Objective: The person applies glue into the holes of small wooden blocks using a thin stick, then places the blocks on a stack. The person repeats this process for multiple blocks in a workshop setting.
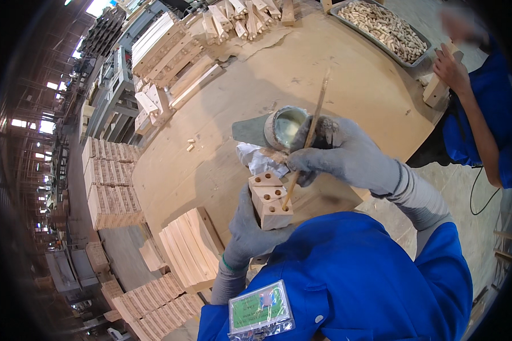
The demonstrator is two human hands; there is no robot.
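My left hand [246, 230], in a grey glove, is closed round a small bundle of wooden pieces [271, 196] whose end faces show drilled round holes. In my gloved right hand [338, 150] a thin wooden stick [320, 105] is pinched between thumb and fingers. Its lower tip meets one of the holes in the nearest piece; how deep it sits I cannot tell. Just beyond my hands stands a round pot [287, 126] with pale, milky liquid inside and a crusted rim. Beside it lies a crumpled white cloth or paper [260, 159].
A grey tray of wooden dowels [381, 31] sits at the far right, near a co-worker's hand [450, 69] holding a wooden block. Stacked wooden pieces [165, 48] stand far left, with more boards [190, 250] near left. Two loose dowels [190, 145] lie on the brown tabletop [176, 165].
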